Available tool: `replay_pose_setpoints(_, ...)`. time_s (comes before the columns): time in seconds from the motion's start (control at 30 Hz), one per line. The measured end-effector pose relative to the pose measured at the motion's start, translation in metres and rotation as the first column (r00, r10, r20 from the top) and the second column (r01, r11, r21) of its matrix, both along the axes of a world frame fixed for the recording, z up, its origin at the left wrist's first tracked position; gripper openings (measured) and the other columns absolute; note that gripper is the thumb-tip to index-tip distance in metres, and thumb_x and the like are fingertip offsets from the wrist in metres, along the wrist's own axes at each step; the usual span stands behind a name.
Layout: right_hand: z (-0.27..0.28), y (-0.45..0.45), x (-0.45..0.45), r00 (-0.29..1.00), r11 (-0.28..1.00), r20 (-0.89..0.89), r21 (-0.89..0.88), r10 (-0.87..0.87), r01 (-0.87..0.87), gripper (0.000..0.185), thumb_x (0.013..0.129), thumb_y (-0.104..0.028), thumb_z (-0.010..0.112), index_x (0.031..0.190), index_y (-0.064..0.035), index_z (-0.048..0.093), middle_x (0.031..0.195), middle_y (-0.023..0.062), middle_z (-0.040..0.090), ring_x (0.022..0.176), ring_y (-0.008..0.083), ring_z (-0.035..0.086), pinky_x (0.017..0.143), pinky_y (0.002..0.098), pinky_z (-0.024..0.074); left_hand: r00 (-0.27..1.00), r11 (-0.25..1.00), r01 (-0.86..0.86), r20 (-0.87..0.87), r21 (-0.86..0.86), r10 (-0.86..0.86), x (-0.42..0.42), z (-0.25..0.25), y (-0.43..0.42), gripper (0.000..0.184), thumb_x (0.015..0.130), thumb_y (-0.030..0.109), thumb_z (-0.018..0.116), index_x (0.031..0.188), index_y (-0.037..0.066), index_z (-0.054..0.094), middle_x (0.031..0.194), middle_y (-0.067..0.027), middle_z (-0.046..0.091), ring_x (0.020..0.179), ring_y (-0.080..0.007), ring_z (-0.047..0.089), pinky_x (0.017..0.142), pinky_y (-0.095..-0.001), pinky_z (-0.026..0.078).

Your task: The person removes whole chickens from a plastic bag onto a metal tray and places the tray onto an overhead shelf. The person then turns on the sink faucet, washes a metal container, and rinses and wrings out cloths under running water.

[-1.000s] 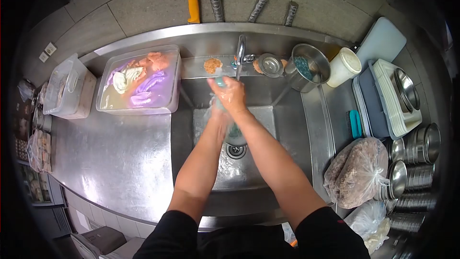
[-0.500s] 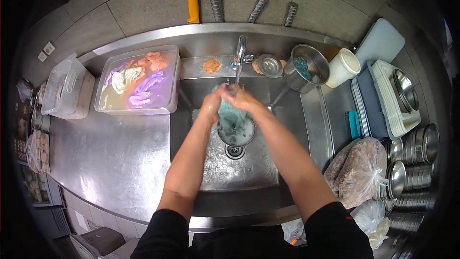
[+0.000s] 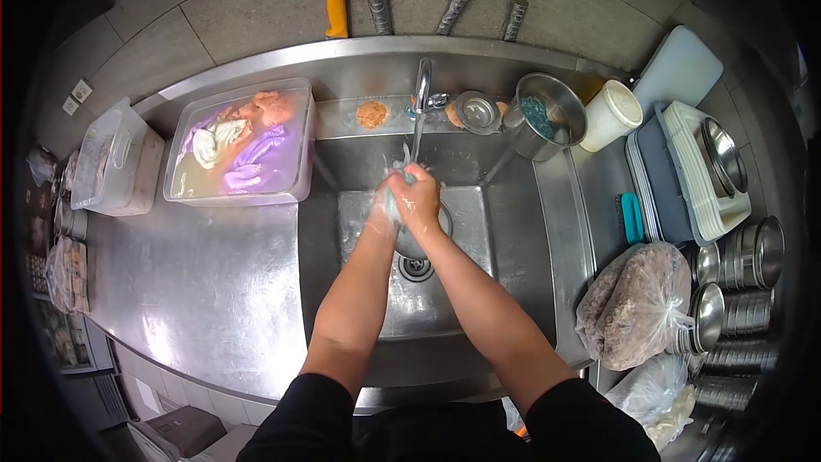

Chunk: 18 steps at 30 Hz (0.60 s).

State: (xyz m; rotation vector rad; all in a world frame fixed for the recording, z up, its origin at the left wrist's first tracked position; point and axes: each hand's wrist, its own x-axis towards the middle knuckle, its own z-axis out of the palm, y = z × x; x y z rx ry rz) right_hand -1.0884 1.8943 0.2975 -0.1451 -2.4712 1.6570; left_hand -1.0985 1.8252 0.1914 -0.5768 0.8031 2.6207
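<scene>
Below the running faucet (image 3: 424,85), both hands are closed together over the sink (image 3: 505,291). A wet, pale green cloth (image 3: 410,175) is bunched between them, mostly covered by the fingers. My left hand (image 3: 383,204) grips it from the left, slightly smeared by motion. My right hand (image 3: 421,198) wraps round it on the other side, with suds on its back. Beneath the hands a round metal bowl (image 3: 412,246) sits in the sink, largely hidden by my hands and wrists. The drain (image 3: 416,269) shows just in front of the bowl.
Left of the sink, a clear tub (image 3: 304,186) holds orange, white and purple cloths in cloudy water. A metal pot (image 3: 556,94), white bucket (image 3: 614,115), teal brush (image 3: 631,219) and bagged food (image 3: 646,299) stand right. Several knife handles (image 3: 378,8) line the back.
Both hands have closed in and squeezed the cloth, which hung spread over the bowl before, into a tight bunch. The view has shifted slightly.
</scene>
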Motion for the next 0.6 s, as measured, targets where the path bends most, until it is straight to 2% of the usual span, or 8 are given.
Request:
replay_pose_setpoints(0.07, -0.008, 0.009, -0.014, 0.999, 0.995, -0.016, 0.093, 0.028, -0.026, 0.034, 0.073, -0.033, 0.069, 0.09, -0.0043, 0.065, 0.081, 0.0191, 0.065, 0.078, 0.0313, 0.063, 0.071, 0.0376, 0.0488, 0.994, 0.998, -0.06, -0.096, 0.001, 0.06, -0.017, -0.022, -0.002, 0.037, 0.09, 0.038, 0.051, 0.109, 0.007, 0.058, 0.099, -0.0099, 0.065, 0.085, -0.0233, 0.064, 0.072, -0.0378, 0.052)
replay_pose_setpoints(0.13, -0.015, 0.021, -0.042, 0.996, 0.968, 0.081, 0.244, 0.04, -0.059, 0.032, 0.074, -0.032, 0.066, 0.094, -0.0079, 0.066, 0.088, 0.0195, 0.066, 0.084, 0.0389, 0.063, 0.072, 0.0444, 0.0497, 0.999, 0.996, -0.052, -0.014, -0.078, 0.051, -0.01, 0.023, 0.006, 0.023, 0.091, 0.024, 0.052, 0.108, 0.009, 0.056, 0.094, -0.0065, 0.065, 0.076, -0.0209, 0.064, 0.065, -0.0343, 0.052)
replay_pose_setpoints(0.23, -0.003, 0.04, -0.071, 0.998, 0.896, 0.065, 0.443, 0.01, -0.038, 0.033, 0.075, -0.033, 0.063, 0.094, -0.0068, 0.066, 0.09, 0.0201, 0.066, 0.085, 0.0385, 0.063, 0.073, 0.0446, 0.0501, 0.998, 0.967, -0.021, -0.067, -0.252, 0.004, 0.014, 0.075, 0.002, 0.024, 0.09, 0.023, 0.054, 0.109, 0.009, 0.056, 0.093, -0.0068, 0.065, 0.076, -0.0215, 0.064, 0.066, -0.0348, 0.052)
replay_pose_setpoints(0.3, -0.01, 0.046, -0.081, 0.997, 0.91, -0.034, 0.408, -0.073, 0.08, 0.034, 0.075, -0.033, 0.062, 0.094, -0.0051, 0.066, 0.09, 0.0208, 0.066, 0.085, 0.0386, 0.063, 0.074, 0.0452, 0.0501, 0.985, 0.918, 0.126, -0.064, -0.375, -0.162, 0.017, 0.079, -0.015, 0.028, 0.092, 0.027, 0.052, 0.113, 0.008, 0.053, 0.1, -0.0081, 0.063, 0.084, -0.0222, 0.063, 0.068, -0.036, 0.052)
replay_pose_setpoints(0.37, -0.012, 0.041, -0.079, 0.992, 0.953, 0.002, 0.277, -0.124, 0.119, 0.035, 0.074, -0.031, 0.063, 0.095, -0.0034, 0.066, 0.091, 0.0222, 0.066, 0.086, 0.0376, 0.064, 0.076, 0.0437, 0.0498, 0.946, 0.898, 0.244, 0.293, -0.367, -0.138, 0.017, 0.088, -0.019, 0.035, 0.093, 0.032, 0.049, 0.118, 0.008, 0.051, 0.101, -0.0081, 0.062, 0.086, -0.0238, 0.063, 0.067, -0.0378, 0.052)
replay_pose_setpoints(0.43, -0.007, 0.025, -0.053, 0.953, 0.975, 0.215, -0.107, 0.212, -0.193, 0.037, 0.073, -0.03, 0.064, 0.097, -0.0026, 0.066, 0.088, 0.0228, 0.066, 0.085, 0.037, 0.064, 0.076, 0.0419, 0.0493, 0.9, 0.936, 0.245, 0.417, -0.251, -0.123, 0.011, 0.057, -0.017, 0.046, 0.09, 0.041, 0.052, 0.118, 0.005, 0.051, 0.109, -0.0111, 0.059, 0.094, -0.0219, 0.057, 0.074, -0.0468, 0.048)
replay_pose_setpoints(0.5, -0.032, -0.004, -0.013, 0.998, 0.999, -0.043, 0.035, 0.038, -0.037, 0.034, 0.074, -0.03, 0.065, 0.092, -0.0018, 0.065, 0.086, 0.0223, 0.066, 0.083, 0.0367, 0.064, 0.074, 0.0417, 0.0485, 0.973, 0.966, 0.197, 0.157, -0.169, -0.17, -0.018, -0.009, -0.023, 0.045, 0.09, 0.04, 0.052, 0.118, 0.005, 0.052, 0.107, -0.0118, 0.059, 0.091, -0.0219, 0.057, 0.073, -0.046, 0.048)
replay_pose_setpoints(0.6, -0.025, -0.012, 0.014, 0.985, 0.993, 0.129, -0.052, 0.112, -0.106, 0.027, 0.076, -0.024, 0.063, 0.085, 0.0014, 0.063, 0.08, 0.0202, 0.066, 0.076, 0.0306, 0.065, 0.07, 0.0375, 0.0483, 0.954, 0.987, 0.16, -0.253, -0.025, -0.161, -0.032, -0.112, -0.039, 0.044, 0.089, 0.037, 0.054, 0.118, 0.004, 0.054, 0.105, -0.0127, 0.06, 0.087, -0.0219, 0.058, 0.07, -0.0448, 0.047)
